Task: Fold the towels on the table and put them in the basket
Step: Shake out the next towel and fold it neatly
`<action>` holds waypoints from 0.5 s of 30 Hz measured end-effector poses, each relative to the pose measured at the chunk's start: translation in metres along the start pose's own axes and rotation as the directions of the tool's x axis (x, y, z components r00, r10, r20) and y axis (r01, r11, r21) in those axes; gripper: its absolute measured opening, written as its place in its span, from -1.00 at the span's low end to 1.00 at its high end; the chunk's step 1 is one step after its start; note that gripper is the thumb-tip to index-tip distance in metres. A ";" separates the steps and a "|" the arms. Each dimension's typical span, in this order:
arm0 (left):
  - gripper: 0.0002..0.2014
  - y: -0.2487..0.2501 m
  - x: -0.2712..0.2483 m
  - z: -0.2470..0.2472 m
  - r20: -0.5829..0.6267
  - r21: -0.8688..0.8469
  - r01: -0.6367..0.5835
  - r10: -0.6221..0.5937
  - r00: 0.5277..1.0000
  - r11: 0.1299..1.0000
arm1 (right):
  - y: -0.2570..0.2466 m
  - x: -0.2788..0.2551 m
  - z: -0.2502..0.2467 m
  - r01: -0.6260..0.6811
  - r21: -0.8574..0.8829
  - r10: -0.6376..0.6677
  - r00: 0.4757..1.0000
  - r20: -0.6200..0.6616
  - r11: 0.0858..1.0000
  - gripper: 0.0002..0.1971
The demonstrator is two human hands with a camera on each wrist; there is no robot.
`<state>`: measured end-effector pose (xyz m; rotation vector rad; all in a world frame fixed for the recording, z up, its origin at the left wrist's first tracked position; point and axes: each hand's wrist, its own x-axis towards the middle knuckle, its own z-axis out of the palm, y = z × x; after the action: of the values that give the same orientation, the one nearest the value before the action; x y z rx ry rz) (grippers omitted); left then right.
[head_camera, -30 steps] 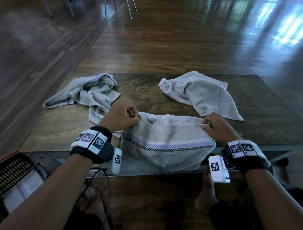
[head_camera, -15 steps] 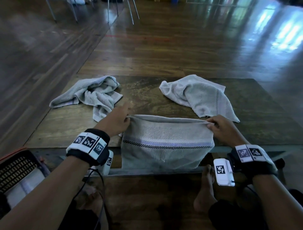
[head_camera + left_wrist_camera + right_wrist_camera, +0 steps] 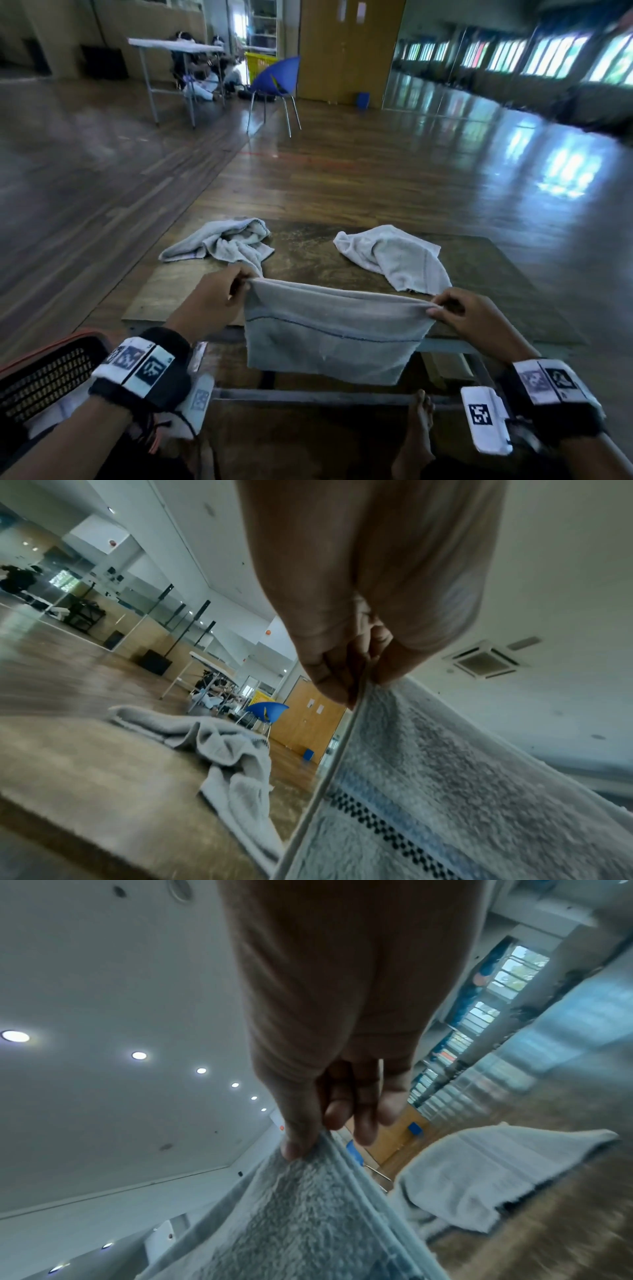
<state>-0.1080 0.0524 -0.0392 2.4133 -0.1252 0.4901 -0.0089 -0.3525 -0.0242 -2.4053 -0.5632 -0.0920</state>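
Note:
A grey towel [image 3: 334, 334] with a dark checked stripe hangs stretched in the air over the table's near edge. My left hand [image 3: 219, 301] pinches its top left corner, and my right hand [image 3: 469, 317] pinches its top right corner. The left wrist view shows my left hand [image 3: 356, 674] gripping the hem of the held towel [image 3: 445, 791]. In the right wrist view my right hand [image 3: 318, 1131] has thumb and fingers on the held towel [image 3: 301, 1218]. Two crumpled grey towels lie on the wooden table [image 3: 308, 253]: one at the far left [image 3: 226, 241], one at the far right [image 3: 397, 257].
A dark mesh basket [image 3: 44, 377] with an orange rim sits on the floor at my lower left, with something white inside. My bare foot [image 3: 416, 431] rests below the table frame. Far off stand a blue chair [image 3: 274, 82] and a white table [image 3: 174, 46].
Both hands have lifted the towel off the table so it now hangs free. My head has tilted up, bringing the far room into view.

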 end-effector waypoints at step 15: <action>-0.84 0.031 -0.020 -0.086 -0.050 -0.055 0.008 -0.011 0.999 0.998 | -0.063 -0.016 -0.061 0.186 0.029 -0.185 0.983 -0.011 0.982 -0.85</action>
<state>-0.1598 0.0816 0.0327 2.3449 -0.1036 0.5360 -0.0446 -0.3529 0.0573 -2.3174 -0.7788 -0.1721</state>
